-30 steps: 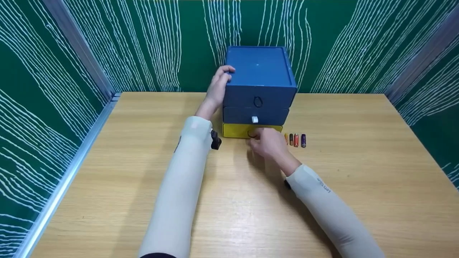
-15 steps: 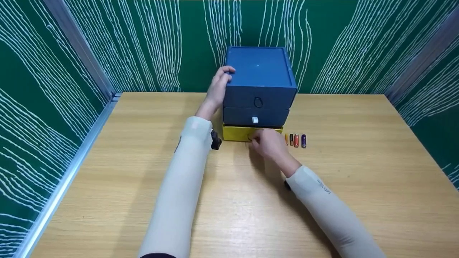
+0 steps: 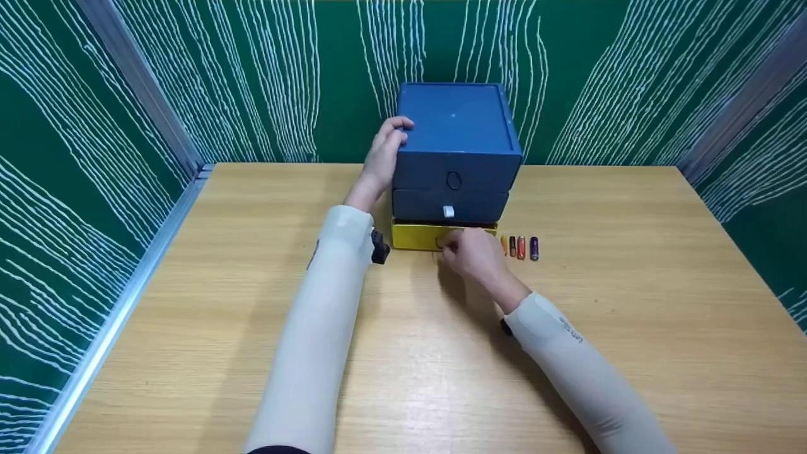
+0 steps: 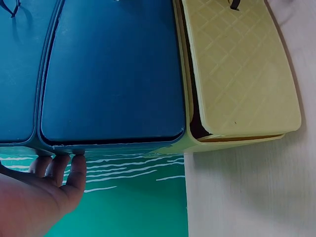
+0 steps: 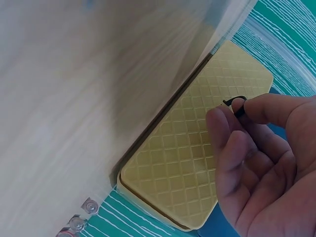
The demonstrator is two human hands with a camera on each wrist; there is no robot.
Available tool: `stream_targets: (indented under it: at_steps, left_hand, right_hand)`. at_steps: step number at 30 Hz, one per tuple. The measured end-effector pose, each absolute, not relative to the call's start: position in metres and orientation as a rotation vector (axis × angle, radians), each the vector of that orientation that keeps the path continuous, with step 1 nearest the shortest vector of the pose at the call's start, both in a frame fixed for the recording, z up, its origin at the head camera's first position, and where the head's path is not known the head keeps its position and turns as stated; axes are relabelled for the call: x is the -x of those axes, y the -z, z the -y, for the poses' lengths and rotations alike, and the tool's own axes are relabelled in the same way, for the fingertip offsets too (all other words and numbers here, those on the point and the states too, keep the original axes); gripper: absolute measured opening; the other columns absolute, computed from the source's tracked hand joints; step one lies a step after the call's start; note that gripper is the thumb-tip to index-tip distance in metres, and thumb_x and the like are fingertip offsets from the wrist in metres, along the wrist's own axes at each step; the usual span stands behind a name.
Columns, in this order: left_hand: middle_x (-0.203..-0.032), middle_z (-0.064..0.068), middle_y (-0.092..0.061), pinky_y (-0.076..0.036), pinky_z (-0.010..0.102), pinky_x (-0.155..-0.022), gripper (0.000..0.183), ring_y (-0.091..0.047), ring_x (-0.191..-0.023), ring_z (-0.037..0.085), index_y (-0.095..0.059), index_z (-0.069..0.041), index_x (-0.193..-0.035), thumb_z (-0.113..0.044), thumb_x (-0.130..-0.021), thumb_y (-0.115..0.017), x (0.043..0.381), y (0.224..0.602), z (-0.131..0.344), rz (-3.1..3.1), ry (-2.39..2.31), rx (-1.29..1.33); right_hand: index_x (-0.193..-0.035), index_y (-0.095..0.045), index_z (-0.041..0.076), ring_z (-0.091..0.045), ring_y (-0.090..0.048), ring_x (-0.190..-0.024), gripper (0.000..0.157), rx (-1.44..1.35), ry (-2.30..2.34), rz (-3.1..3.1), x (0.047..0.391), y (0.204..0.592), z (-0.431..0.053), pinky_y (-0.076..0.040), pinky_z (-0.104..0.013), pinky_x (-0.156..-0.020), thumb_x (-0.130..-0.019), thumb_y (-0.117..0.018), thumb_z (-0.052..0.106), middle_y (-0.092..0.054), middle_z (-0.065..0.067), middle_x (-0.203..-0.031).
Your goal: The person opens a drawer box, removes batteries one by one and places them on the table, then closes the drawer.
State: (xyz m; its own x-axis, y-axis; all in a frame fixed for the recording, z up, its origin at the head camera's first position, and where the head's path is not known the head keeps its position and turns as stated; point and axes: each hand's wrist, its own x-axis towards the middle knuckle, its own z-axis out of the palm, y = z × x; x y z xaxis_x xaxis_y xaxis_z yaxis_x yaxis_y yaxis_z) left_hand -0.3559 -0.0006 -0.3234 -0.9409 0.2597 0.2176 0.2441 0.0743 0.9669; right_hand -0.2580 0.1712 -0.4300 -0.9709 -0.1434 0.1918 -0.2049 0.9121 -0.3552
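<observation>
A drawer cabinet [image 3: 451, 116] stands at the back of the table, with two blue drawers above a yellow drawer [image 3: 413, 236]. My left hand [image 3: 380, 154] rests against its left side near the top edge. In the left wrist view, those fingertips touch the blue side wall. Low at the front, my right hand [image 3: 476, 255] pinches the black loop pull [image 5: 240, 112] of the yellow drawer between thumb and finger. That drawer stands slightly out, with a narrow dark gap behind its front panel. Its inside is hidden.
Several small batteries [image 3: 521, 248] stand in a row on the table [image 3: 403, 366], just right of the yellow drawer. A white tab pull [image 3: 448, 211] sticks out from the middle drawer. Behind the cabinet rises a green wall [image 3: 340, 75] with white lines.
The yellow drawer has come a little way out toward me, my right hand moving slightly with its loop. My left hand has stayed against the cabinet.
</observation>
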Motion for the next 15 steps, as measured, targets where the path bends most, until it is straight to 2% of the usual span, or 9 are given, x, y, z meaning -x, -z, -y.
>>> stream_targets:
  at_steps: [4, 12, 15]
  left_hand:
    - [-0.133, -0.001, -0.032, -0.019, 0.04, -0.101, 0.03, -0.026, -0.122, 0.017, -0.044, -0.014, -0.114, -0.015, -0.09, -0.027, 0.347, 0.317, 0.001, -2.282, -2.059, -0.531]
    - [-0.133, -0.006, -0.032, -0.019, 0.042, -0.101, 0.026, -0.026, -0.122, 0.016, -0.046, -0.025, -0.109, -0.02, -0.09, -0.029, 0.366, 0.331, 0.0, -2.283, -2.062, -0.512]
    - [-0.132, -0.004, -0.032, -0.02, 0.041, -0.1, 0.027, -0.027, -0.121, 0.016, -0.045, -0.021, -0.111, -0.018, -0.089, -0.029, 0.361, 0.327, -0.001, -2.29, -2.06, -0.52]
  right_hand:
    - [-0.088, -0.069, 0.018, -0.015, -0.056, -0.068, 0.017, -0.261, -0.572, 2.932, 0.257, 0.429, -0.172, -0.046, -0.032, -0.064, -0.077, -0.058, 0.022, -0.067, 0.001, -0.087]
    - [-0.09, -0.069, 0.019, -0.015, -0.055, -0.066, 0.018, -0.266, -0.576, 2.94, 0.257, 0.428, -0.173, -0.045, -0.031, -0.061, -0.076, -0.058, 0.022, -0.067, 0.001, -0.088]
    - [-0.089, -0.069, 0.019, -0.015, -0.056, -0.068, 0.018, -0.267, -0.577, 2.929, 0.257, 0.429, -0.173, -0.046, -0.032, -0.063, -0.075, -0.059, 0.022, -0.067, 0.002, -0.088]
